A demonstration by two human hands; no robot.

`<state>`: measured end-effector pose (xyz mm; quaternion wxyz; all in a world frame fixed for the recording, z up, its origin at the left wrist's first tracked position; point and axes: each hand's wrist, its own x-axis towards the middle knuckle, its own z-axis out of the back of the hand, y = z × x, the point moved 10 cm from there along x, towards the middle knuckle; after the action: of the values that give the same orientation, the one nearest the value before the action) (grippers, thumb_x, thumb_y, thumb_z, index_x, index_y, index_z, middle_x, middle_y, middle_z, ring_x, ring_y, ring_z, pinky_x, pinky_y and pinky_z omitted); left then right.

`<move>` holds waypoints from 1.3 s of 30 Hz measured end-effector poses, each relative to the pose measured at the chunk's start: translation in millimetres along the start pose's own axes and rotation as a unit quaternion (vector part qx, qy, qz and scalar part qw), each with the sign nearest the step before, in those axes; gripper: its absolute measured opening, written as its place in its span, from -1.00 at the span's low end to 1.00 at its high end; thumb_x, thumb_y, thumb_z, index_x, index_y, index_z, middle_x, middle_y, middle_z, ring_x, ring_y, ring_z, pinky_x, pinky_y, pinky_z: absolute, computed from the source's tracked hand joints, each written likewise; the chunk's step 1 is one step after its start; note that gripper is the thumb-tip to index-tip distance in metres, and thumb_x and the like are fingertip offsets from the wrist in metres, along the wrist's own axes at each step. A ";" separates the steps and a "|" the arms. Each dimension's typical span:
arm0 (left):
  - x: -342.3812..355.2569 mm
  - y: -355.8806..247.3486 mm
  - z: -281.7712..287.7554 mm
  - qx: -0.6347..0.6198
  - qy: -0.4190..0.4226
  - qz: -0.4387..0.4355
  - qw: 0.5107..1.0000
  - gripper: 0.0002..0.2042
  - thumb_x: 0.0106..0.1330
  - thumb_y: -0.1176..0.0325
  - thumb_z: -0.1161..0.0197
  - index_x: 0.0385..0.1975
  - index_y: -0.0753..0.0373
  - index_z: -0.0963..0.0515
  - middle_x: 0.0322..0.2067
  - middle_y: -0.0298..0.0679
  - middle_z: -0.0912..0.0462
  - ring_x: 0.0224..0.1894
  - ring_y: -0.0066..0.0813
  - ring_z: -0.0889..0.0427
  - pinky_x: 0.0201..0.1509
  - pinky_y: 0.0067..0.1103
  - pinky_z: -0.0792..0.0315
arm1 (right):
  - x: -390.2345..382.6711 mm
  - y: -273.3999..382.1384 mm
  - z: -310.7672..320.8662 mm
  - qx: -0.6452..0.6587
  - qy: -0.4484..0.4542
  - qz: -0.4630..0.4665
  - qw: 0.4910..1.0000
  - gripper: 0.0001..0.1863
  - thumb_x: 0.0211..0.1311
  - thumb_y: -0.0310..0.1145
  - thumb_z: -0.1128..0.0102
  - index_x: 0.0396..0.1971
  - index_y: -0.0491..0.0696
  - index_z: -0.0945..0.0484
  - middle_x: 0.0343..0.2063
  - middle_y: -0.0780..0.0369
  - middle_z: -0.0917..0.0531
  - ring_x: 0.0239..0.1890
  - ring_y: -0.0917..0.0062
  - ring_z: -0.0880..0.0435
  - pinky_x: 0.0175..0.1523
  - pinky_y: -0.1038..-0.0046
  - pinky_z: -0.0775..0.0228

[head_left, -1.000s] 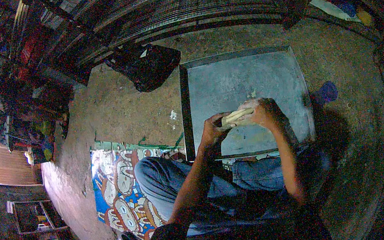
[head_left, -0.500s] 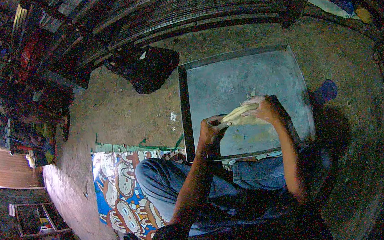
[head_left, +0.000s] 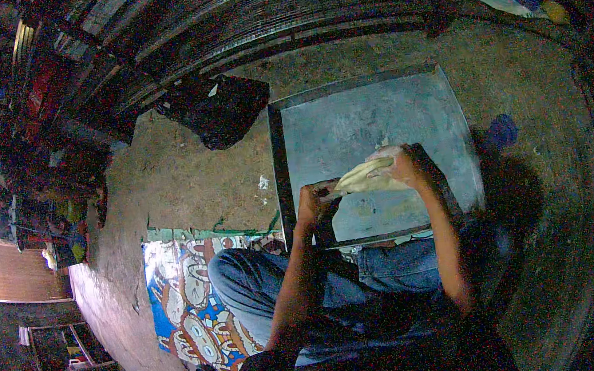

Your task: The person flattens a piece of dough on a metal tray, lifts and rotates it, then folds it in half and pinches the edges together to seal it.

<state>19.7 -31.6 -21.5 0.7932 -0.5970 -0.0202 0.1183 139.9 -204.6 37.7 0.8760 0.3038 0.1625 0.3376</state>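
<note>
While clamped on the pale dough [head_left: 364, 179] from both ends, pinching the narrow tip with the fingers of the left hand [head_left: 315, 199] and wrapping the broader end with the right hand [head_left: 407, 165], could tear it midway by pulling too hard. Could also lose the tip, given so small a pinch, or slip on the right, with pale smears [head_left: 383, 152] on the knuckles. Hard to tell how firmly pressed, with the left fingertips in shadow. Held over the near half of the tray [head_left: 369, 108], seemingly clear of the metal. If let go there, would probably land flat and stick; if swung nearer, might catch the low rim or fall on the jeans [head_left: 398, 269]. Farther out, if dropped wide to the left, could gather grit from the mat [head_left: 194, 296] or floor [head_left: 197, 178], with the black bag [head_left: 230, 116] just beside the tray's far corner.
</note>
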 end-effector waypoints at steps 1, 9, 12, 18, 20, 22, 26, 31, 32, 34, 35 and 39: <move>0.2 -2.1 0.1 -0.003 0.002 0.013 1.000 -0.78 0.10 0.37 -0.40 -0.29 0.32 -0.64 -0.63 -0.46 -0.50 -0.63 -0.73 -0.35 -0.60 -0.67 -0.24 | 1.4 -4.6 -4.6 -0.010 0.008 -0.010 1.000 -0.59 -0.07 -0.18 -0.39 -0.13 0.13 -0.63 -0.16 0.23 -0.68 -0.16 0.30 -0.66 -0.03 0.38 -0.50; 29.4 -55.8 -40.5 0.038 0.081 -0.078 0.993 -0.15 -0.21 0.18 -0.60 0.17 0.28 -0.34 0.03 -0.10 -0.56 0.06 -0.28 -0.55 0.15 -0.40 -0.42 | -8.9 -4.0 8.0 0.039 0.053 -0.036 0.997 -0.39 -0.25 -0.18 -0.50 -0.04 0.10 -0.57 -0.16 0.21 -0.68 -0.14 0.30 -0.66 0.01 0.37 -0.48; 38.6 -47.2 -55.1 0.061 0.092 -0.111 0.988 -0.29 -0.12 0.13 -0.54 0.07 0.27 -0.45 -0.07 -0.07 -0.60 -0.05 -0.24 -0.61 0.05 -0.42 -0.47 | -16.4 -20.4 15.4 0.032 0.017 -0.004 0.999 -0.31 -0.35 -0.19 -0.55 -0.04 0.03 -0.55 -0.09 0.19 -0.64 -0.07 0.28 -0.62 0.07 0.36 -0.43; 49.1 -61.8 -69.0 0.153 0.076 -0.140 0.975 -0.59 -0.05 0.30 -0.47 -0.13 0.17 -0.62 -0.25 -0.16 -0.69 -0.25 -0.31 -0.69 -0.12 -0.48 -0.52 | -22.8 -32.3 17.0 0.030 -0.056 0.030 0.998 -0.39 -0.37 -0.29 -0.55 -0.15 0.01 -0.54 -0.17 0.17 -0.60 -0.06 0.26 -0.55 0.06 0.33 -0.39; 46.5 -49.1 -67.8 0.131 0.084 -0.076 0.985 -0.59 -0.03 0.32 -0.45 -0.11 0.16 -0.61 -0.25 -0.16 -0.69 -0.25 -0.30 -0.69 -0.13 -0.48 -0.53 | -24.6 -26.0 23.7 0.066 -0.057 0.019 0.996 -0.52 -0.33 -0.38 -0.50 -0.27 0.01 -0.54 -0.27 0.17 -0.59 -0.16 0.23 -0.55 0.00 0.30 -0.39; 39.9 -58.0 -67.0 0.103 0.089 -0.117 0.984 -0.57 -0.07 0.34 -0.46 -0.10 0.16 -0.61 -0.25 -0.17 -0.69 -0.25 -0.28 -0.69 -0.14 -0.47 -0.53 | -28.0 -26.2 25.9 0.006 -0.094 0.045 0.995 -0.56 -0.30 -0.40 -0.47 -0.28 -0.01 -0.55 -0.26 0.17 -0.59 -0.15 0.23 -0.55 0.00 0.31 -0.39; 39.4 -71.2 -74.8 0.142 0.080 -0.140 0.977 -0.56 -0.08 0.35 -0.43 -0.10 0.17 -0.61 -0.25 -0.15 -0.69 -0.29 -0.29 -0.69 -0.15 -0.48 -0.53 | -37.9 -16.5 24.8 -0.035 -0.118 0.080 0.989 -0.63 -0.23 -0.42 -0.40 -0.30 -0.05 -0.56 -0.26 0.16 -0.60 -0.14 0.22 -0.55 0.00 0.31 -0.39; 45.1 -83.9 -88.2 0.264 0.153 -0.144 0.941 -0.59 -0.04 0.31 -0.41 -0.10 0.18 -0.60 -0.28 -0.08 -0.68 -0.31 -0.30 -0.69 -0.17 -0.49 -0.53 | -47.8 -16.3 25.5 -0.058 -0.096 0.058 0.992 -0.58 -0.18 -0.42 -0.34 -0.18 -0.07 -0.57 -0.16 0.13 -0.62 -0.05 0.25 -0.56 0.07 0.32 -0.40; 42.2 -87.3 -81.3 0.146 0.130 -0.148 0.969 -0.64 -0.01 0.26 -0.41 -0.17 0.18 -0.64 -0.32 -0.13 -0.70 -0.34 -0.29 -0.68 -0.19 -0.44 -0.52 | -48.4 -21.3 23.0 -0.038 -0.087 0.044 0.994 -0.57 -0.17 -0.41 -0.32 -0.15 -0.07 -0.57 -0.13 0.12 -0.62 -0.03 0.26 -0.56 0.09 0.32 -0.40; 38.4 -91.9 -74.9 0.137 0.112 -0.188 0.966 -0.64 -0.02 0.29 -0.41 -0.17 0.18 -0.64 -0.33 -0.14 -0.70 -0.35 -0.29 -0.68 -0.19 -0.46 -0.53 | -42.7 -25.7 22.7 -0.031 -0.073 0.034 0.996 -0.56 -0.15 -0.39 -0.32 -0.13 -0.05 -0.58 -0.11 0.11 -0.62 -0.04 0.26 -0.58 0.08 0.32 -0.42; 34.4 -94.0 -71.0 0.132 0.103 -0.206 0.964 -0.65 -0.03 0.31 -0.41 -0.17 0.18 -0.64 -0.33 -0.14 -0.70 -0.36 -0.29 -0.68 -0.20 -0.47 -0.53 | -42.4 -25.7 21.4 -0.026 -0.064 0.029 0.997 -0.55 -0.15 -0.38 -0.32 -0.12 -0.04 -0.58 -0.09 0.11 -0.62 -0.04 0.26 -0.59 0.08 0.33 -0.42; 31.3 -102.9 -67.9 0.100 0.096 -0.152 0.979 -0.68 0.05 0.46 -0.36 -0.15 0.34 -0.60 -0.35 -0.20 -0.71 -0.33 -0.52 -0.65 -0.17 -0.56 -0.52 | -47.5 -37.9 19.3 -0.054 -0.097 0.007 0.994 -0.65 -0.10 -0.34 -0.31 -0.20 0.04 -0.64 -0.14 0.18 -0.64 -0.15 0.26 -0.63 -0.01 0.36 -0.48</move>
<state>78.8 -115.6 53.6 0.8556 -0.5136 -0.0231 -0.0603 133.9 -267.8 31.9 0.9004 0.2885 0.0561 0.3208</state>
